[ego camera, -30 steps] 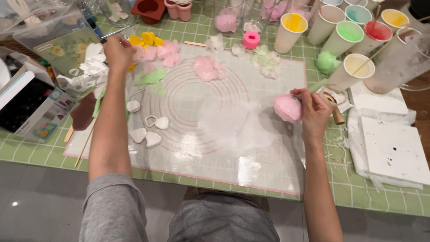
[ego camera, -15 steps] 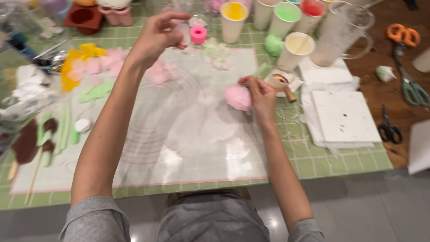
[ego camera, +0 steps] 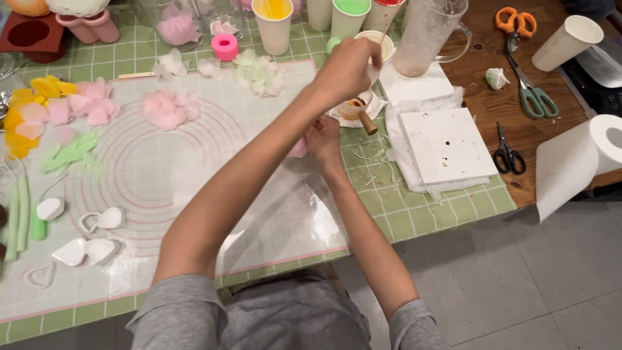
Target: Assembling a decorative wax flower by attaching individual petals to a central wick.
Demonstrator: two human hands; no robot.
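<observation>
Your left hand (ego camera: 346, 68) reaches across your body to the far right corner of the clear rolling mat (ego camera: 194, 162), its fingers curled closed around a thin stick (ego camera: 387, 29) that stands in the cream-filled paper cup (ego camera: 376, 42) just beyond that corner. Your right hand (ego camera: 322, 139) rests on the mat's right edge, fingers pinched narrowly on a pink petal piece (ego camera: 299, 149); only a pale, soft-looking sliver of it shows past your left forearm, so its shape cannot be told.

Room is tight beyond the mat's far edge, where the paper cups and a cloudy plastic pitcher (ego camera: 427, 32) stand close together. Just right of the mat lie a small dish with a wooden-handled tool (ego camera: 361, 113) and a white square slab (ego camera: 447, 142) on crumpled paper. The mat's centre, marked with pink rings, lies open. Its left side holds pink petals (ego camera: 165, 107), yellow and green pieces, and white heart-shaped cutters (ego camera: 87, 249). The table's near edge runs just below the mat, against your grey shirt.
</observation>
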